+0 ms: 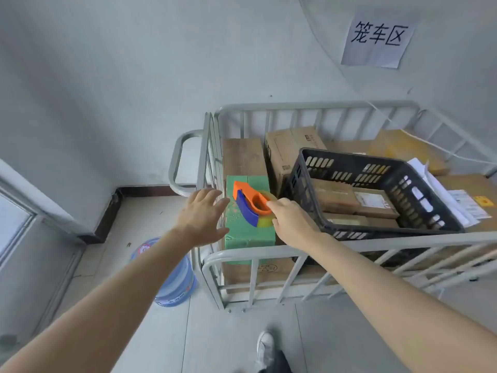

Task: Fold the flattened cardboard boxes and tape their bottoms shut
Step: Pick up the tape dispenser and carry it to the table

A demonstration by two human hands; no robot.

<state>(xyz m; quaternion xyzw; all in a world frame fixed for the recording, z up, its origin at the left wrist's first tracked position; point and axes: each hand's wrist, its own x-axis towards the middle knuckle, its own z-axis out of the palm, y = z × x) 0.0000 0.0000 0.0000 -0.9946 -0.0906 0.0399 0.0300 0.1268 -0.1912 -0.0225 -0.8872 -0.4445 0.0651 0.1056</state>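
Observation:
An orange and blue tape dispenser (251, 208) with a roll of clear yellowish tape lies on top of a green carton (248, 232) inside a grey metal cage cart (269, 251). My right hand (289, 224) touches the dispenser's near right side, fingers curled at the tape roll. My left hand (201, 216) hovers open just left of the green carton, over the cart's left rail, fingers spread, holding nothing. No flattened cardboard box can be told apart among the cart's load.
A black plastic crate (382, 165) with small cartons fills the cart's middle. Brown cartons (290, 152) and papers (457, 200) lie around it. A blue water jug (174, 278) stands on the floor left of the cart. The wall with a paper sign (377, 39) is behind.

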